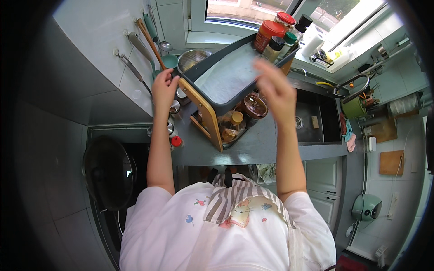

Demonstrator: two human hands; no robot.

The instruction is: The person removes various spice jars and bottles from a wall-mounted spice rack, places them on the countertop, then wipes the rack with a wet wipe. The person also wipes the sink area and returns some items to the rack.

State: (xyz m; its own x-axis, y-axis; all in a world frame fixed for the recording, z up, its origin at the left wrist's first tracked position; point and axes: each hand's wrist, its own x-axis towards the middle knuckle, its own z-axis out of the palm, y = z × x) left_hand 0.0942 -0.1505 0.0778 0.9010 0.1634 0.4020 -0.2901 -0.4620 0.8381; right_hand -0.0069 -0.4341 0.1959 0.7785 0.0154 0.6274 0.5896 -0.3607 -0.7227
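Observation:
A two-tier storage rack with wooden side panels stands on the grey countertop. Its upper grey tray has a whitish liner sheet on its floor. At the tray's far right end sit a red-lidded jar, a black-capped spice bottle and a green-capped one. My left hand is at the tray's left corner, fingers bent; whether it grips the rim is unclear. My right hand, blurred, is over the tray's right edge near the bottles. Jars, including a yellow-capped bottle, fill the lower tier.
Hanging utensils line the left wall. A steel bowl sits behind the rack, and small jars with a red-capped one stand left of it. A lidded pan is at lower left. The sink lies to the right.

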